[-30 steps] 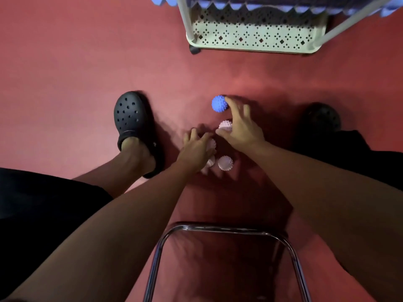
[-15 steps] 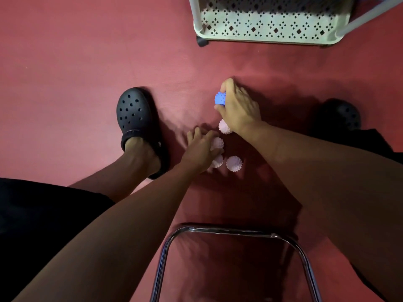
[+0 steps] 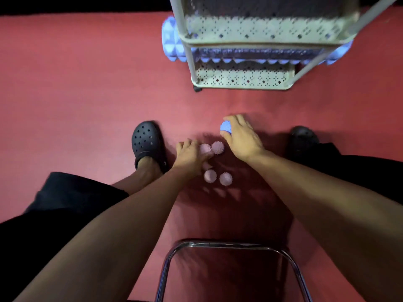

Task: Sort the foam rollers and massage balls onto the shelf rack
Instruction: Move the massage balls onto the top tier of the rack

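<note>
Since a moment ago, the right hand (image 3: 241,138) has wrapped its fingers around the small blue spiky massage ball (image 3: 225,127), which was only being touched at first. Now it holds that ball tight, just above the red floor mat (image 3: 76,94), most likely to carry it up to the cream metal shelf rack (image 3: 242,78) ahead. More of the rack shows now, with a blue bumpy foam roller (image 3: 171,40) already lying on its middle shelf. The left hand (image 3: 189,156) has stayed low, its fingers curled over one pale pink spiky ball (image 3: 204,148), gripping it. Three more pink balls (image 3: 217,147) sit close by on the mat, still waiting.
</note>
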The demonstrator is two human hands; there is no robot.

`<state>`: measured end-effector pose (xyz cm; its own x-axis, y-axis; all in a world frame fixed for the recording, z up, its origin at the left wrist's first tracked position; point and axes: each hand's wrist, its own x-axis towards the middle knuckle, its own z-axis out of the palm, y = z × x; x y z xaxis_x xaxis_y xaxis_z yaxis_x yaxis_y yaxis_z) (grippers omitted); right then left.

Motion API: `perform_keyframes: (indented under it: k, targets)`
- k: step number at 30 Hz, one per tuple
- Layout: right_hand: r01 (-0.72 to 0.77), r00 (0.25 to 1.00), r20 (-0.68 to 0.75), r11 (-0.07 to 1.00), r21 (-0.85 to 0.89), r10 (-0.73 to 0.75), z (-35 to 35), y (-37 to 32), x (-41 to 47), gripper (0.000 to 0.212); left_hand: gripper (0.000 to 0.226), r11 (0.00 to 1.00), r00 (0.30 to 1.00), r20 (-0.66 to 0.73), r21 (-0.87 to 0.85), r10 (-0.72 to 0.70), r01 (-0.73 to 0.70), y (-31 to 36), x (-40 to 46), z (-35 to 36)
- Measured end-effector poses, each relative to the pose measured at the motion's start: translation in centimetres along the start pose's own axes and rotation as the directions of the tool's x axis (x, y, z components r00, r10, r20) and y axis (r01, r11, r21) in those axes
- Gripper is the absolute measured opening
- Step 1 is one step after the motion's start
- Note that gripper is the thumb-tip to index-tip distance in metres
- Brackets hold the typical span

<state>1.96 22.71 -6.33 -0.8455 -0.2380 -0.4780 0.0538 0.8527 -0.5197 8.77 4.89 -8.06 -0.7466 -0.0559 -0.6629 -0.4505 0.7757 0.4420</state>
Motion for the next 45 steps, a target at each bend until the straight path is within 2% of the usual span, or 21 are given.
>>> perform_keyframes:
  k: [7,10,14,20,23,31,34,39,41,45]
  targets:
    - [0.100,0.989,-0.107,0.995,0.018,-0.097,-11.2,-6.5,-7.1,0.042,0.057,0.986,0.980,-0.156,-0.088,0.125,-0.140,7.7,-8.2,-9.2]
    - [0.189,0.958,-0.213,0.981,-0.045,-0.194,-16.8,-9.3,-10.2,0.045,0.058,0.968,0.936,-0.260,-0.020,0.236,-0.250,10.5,-11.6,-13.1]
    - [0.227,0.922,-0.286,0.963,-0.147,-0.261,-23.1,-12.5,-14.3,0.046,0.054,0.935,0.869,-0.347,0.096,0.352,-0.341,14.4,-15.7,-17.7]
    - [0.309,0.790,-0.445,0.901,-0.303,-0.421,-33.2,-17.6,-21.6,0.045,0.046,0.858,0.686,-0.522,0.230,0.507,-0.459,22.4,-25.0,-26.0]
    - [0.323,0.717,-0.509,0.874,-0.363,-0.476,-38.2,-20.0,-25.0,0.044,0.041,0.805,0.573,-0.581,0.288,0.577,-0.518,25.9,-28.7,-29.8]
    - [0.309,0.481,-0.627,0.788,-0.533,-0.613,-52.5,-27.3,-31.5,0.043,0.042,0.692,0.340,-0.666,0.373,0.664,-0.619,35.3,-38.1,-39.8]
    - [0.327,0.408,-0.674,0.788,-0.522,-0.616,-57.2,-30.0,-32.7,0.042,0.044,0.654,0.245,-0.681,0.440,0.690,-0.616,38.7,-40.4,-43.5]
    - [0.332,0.386,-0.716,0.812,-0.481,-0.582,-62.3,-33.3,-31.9,0.043,0.046,0.618,0.125,-0.712,0.493,0.691,-0.613,42.9,-41.5,-48.9]
    - [0.359,0.375,-0.729,0.815,-0.455,-0.572,-63.4,-34.3,-30.8,0.045,0.048,0.617,0.103,-0.717,0.506,0.689,-0.604,44.4,-41.1,-50.7]
    - [0.399,0.407,-0.761,0.848,-0.349,-0.505,-65.2,-36.2,-28.0,0.038,0.047,0.630,0.084,-0.758,0.470,0.647,-0.619,46.7,-40.0,-53.2]
